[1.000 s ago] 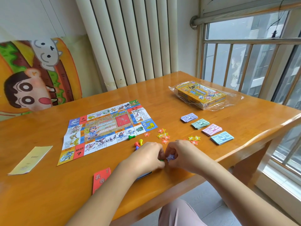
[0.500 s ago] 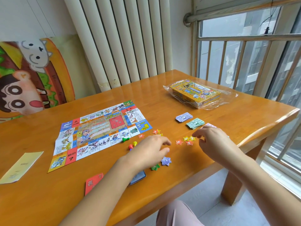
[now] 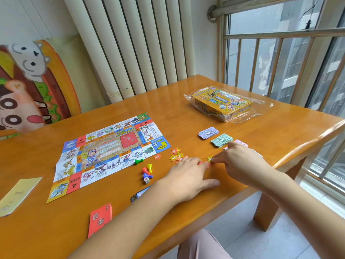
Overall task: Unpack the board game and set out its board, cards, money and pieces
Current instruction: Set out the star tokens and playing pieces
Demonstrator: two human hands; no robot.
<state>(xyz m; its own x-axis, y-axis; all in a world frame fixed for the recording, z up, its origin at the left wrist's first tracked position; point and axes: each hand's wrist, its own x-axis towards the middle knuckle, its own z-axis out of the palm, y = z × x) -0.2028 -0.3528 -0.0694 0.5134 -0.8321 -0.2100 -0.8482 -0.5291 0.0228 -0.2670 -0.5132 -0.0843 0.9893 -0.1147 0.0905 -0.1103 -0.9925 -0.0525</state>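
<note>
In the head view, the paper game board (image 3: 112, 152) is laid flat on the orange wooden table (image 3: 186, 116), left of the middle. Just beside its near right corner a green pawn (image 3: 138, 161) is lying, and a yellow pawn (image 3: 149, 167), a red pawn (image 3: 145, 171), a blue pawn (image 3: 147, 176) and a white die (image 3: 147, 180) are gathered close together. A small group of star tokens (image 3: 176, 155) is seen right of the board. The left hand (image 3: 188, 180) is stretched flat on the table with straight fingers, and nothing is held by it. The right hand (image 3: 240, 163) is curled, and a yellow star token (image 3: 210, 158) is pinched at its fingertips. Behind this hand, a purple money stack (image 3: 208, 132) and a green money stack (image 3: 222, 140) are placed. The game box (image 3: 222, 103), in clear wrap, is set far right. A red card pile (image 3: 100, 217) is lying near the front edge.
</note>
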